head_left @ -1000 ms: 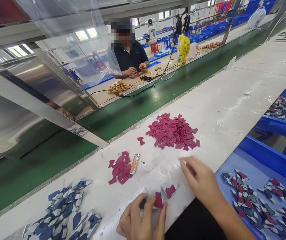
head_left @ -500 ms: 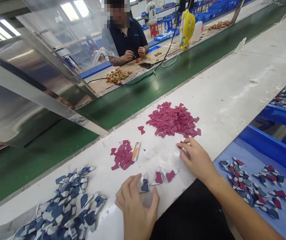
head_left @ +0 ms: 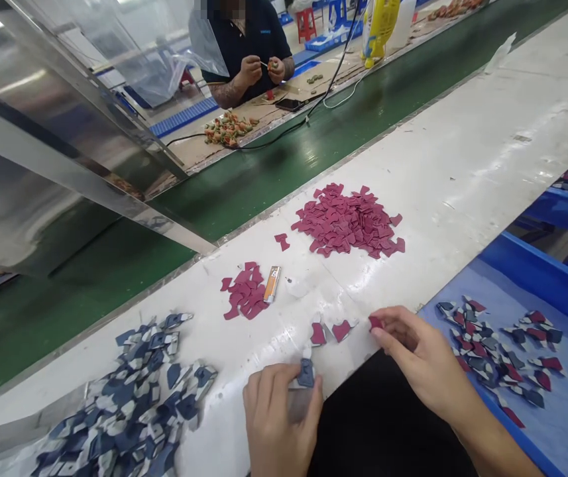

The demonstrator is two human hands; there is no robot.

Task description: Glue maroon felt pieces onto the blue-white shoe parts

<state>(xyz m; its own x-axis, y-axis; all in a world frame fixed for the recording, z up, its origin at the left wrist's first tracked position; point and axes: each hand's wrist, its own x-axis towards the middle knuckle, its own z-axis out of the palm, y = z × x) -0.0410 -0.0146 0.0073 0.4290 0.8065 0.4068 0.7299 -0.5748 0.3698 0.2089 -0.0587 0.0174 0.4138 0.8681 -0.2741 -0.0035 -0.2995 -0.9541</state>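
Observation:
My left hand rests at the near edge of the white table, thumb and fingers curled around a small blue-and-white piece. My right hand pinches a small maroon cut-out piece between thumb and fingertips, just above the table edge. Between the hands lie two pale pieces with maroon tops, a left one and a right one. A big heap of maroon cut-outs sits farther back. To its left is a smaller maroon pile with an orange-and-white packet against it.
Many blue-and-white pieces are heaped at the left. A blue tray at the right holds assembled pieces. Beyond the white table runs a green strip; a co-worker's hands work across it, near a yellow fan.
My right hand has drawn back toward me from near the big maroon heap, a maroon piece in its fingertips. My left hand has shifted slightly right with its piece. The view has tipped down.

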